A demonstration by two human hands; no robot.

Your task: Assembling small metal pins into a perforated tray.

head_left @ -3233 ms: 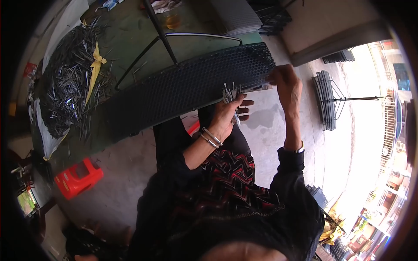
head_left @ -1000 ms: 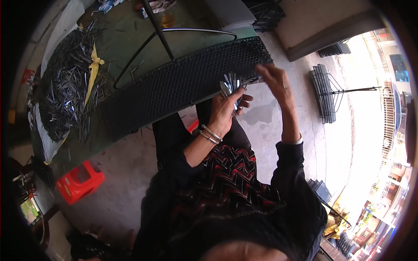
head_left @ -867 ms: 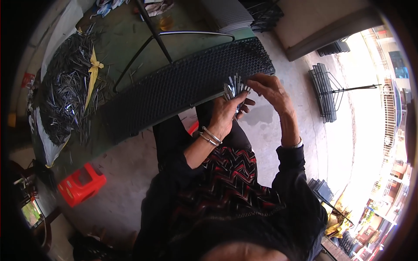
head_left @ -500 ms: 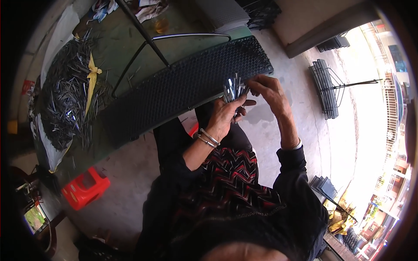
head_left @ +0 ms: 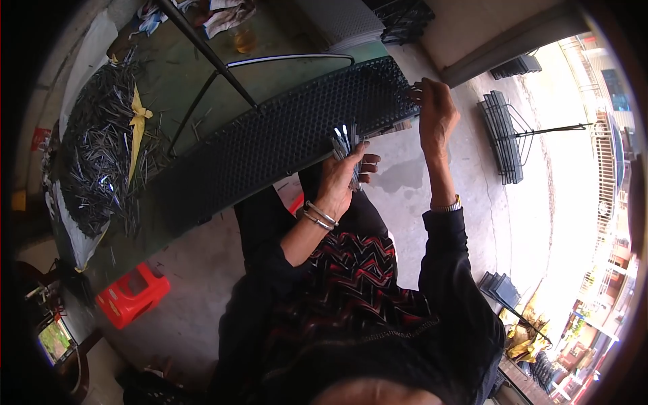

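My left hand (head_left: pixel 339 181) is closed round a bundle of thin, shiny dark strips (head_left: pixel 345 143), their ends sticking up past the thumb. In front of me lies a long black mesh panel (head_left: pixel 270 128) with many small holes, slanting up to the right. At its far right end, my right hand (head_left: pixel 437 116) has its fingertips pinched together against the edge. Whatever sits between those fingertips is too small to make out. A black metal rod frame (head_left: pixel 219 66) rises from the panel's far side.
A heap of loose dark strips (head_left: pixel 101 155) lies on a white sack at the left, beside a yellow ribbon (head_left: pixel 140 115). The green table (head_left: pixel 196 111) also holds a cup of amber liquid (head_left: pixel 246 39). A red plastic stool (head_left: pixel 135 295) stands lower left; rack-like black panels (head_left: pixel 501 138) lie right.
My right hand has moved away from the bundle, up and right to the panel's end. My left hand, still holding the strips, has shifted slightly left.
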